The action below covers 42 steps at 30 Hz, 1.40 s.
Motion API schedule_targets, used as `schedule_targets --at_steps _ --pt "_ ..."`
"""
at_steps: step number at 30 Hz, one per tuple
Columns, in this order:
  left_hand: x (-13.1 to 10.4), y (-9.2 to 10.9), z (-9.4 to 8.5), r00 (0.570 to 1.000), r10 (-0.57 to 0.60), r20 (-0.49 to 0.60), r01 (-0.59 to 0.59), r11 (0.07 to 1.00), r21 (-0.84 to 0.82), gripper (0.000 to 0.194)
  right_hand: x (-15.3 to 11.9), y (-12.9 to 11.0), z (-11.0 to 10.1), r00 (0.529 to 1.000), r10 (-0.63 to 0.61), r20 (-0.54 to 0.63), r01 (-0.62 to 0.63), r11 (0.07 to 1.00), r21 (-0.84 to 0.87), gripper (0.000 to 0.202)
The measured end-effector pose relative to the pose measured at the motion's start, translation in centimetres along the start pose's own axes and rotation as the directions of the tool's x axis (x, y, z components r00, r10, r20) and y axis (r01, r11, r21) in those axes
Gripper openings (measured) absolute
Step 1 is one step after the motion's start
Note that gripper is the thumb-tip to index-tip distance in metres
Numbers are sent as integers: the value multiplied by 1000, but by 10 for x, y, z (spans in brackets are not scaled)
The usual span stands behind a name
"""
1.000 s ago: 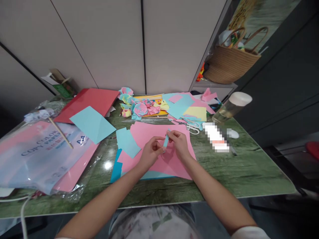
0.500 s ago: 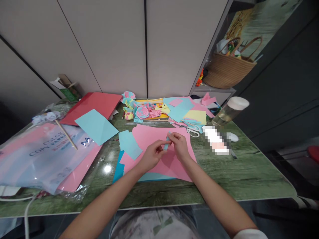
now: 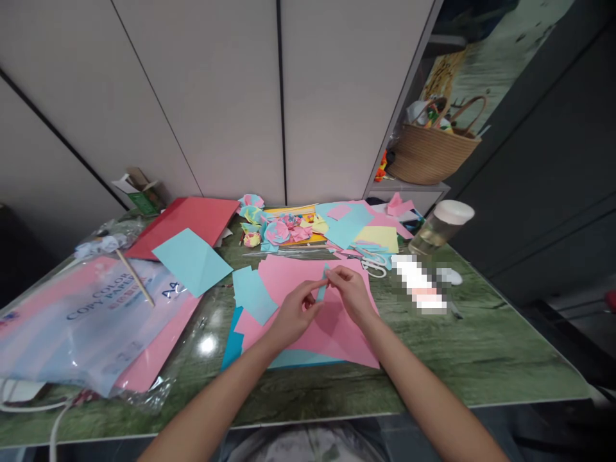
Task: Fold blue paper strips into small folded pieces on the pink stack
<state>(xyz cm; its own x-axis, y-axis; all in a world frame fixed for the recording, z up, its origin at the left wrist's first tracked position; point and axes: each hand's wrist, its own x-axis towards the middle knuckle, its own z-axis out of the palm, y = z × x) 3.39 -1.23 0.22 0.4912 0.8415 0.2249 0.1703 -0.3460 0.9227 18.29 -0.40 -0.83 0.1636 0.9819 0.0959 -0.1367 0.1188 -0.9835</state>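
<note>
A narrow light blue paper strip (image 3: 322, 292) is held upright between my hands, over the pink paper sheets (image 3: 346, 333). My left hand (image 3: 299, 309) pinches its left side with thumb and forefinger. At its upper right edge, the fingers of my right hand (image 3: 347, 290) are closed on it. Light blue paper pieces (image 3: 254, 296) lie on the pink sheets to the left. White-handled scissors (image 3: 374, 264) rest just beyond my right hand. Paper flowers (image 3: 277, 233) in pink, blue and yellow sit farther back.
A plastic paper package (image 3: 96, 327) with a stick on it covers the left side, near a red folder (image 3: 187, 218) and a light blue sheet (image 3: 192, 262). A lidded bottle (image 3: 440, 228) stands at the right. Behind it, a woven basket (image 3: 430, 154) is on a shelf.
The view has shifted, so the table sits lower in the picture. More of the blue strip shows between my fingers; both hands remain at it.
</note>
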Motion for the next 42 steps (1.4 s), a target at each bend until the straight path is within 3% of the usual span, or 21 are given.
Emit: schedule_targets --at_steps 9,19,31,42 --pt "-3 5 2 1000 7 19 -6 999 -44 37 -2 -4 3 999 -32 -35 33 998 56 18" --pt "-3 3 4 998 36 55 -36 999 -4 39 -2 -13 -8 999 -7 37 8 1000 -23 15" --pt "-4 8 4 996 8 84 -4 999 -48 39 -2 -14 -10 994 96 57 -102 988 118 14" --pt "0 1 1 997 -27 68 31 998 -53 40 -1 -7 -2 1000 16 -9 -16 998 -65 22"
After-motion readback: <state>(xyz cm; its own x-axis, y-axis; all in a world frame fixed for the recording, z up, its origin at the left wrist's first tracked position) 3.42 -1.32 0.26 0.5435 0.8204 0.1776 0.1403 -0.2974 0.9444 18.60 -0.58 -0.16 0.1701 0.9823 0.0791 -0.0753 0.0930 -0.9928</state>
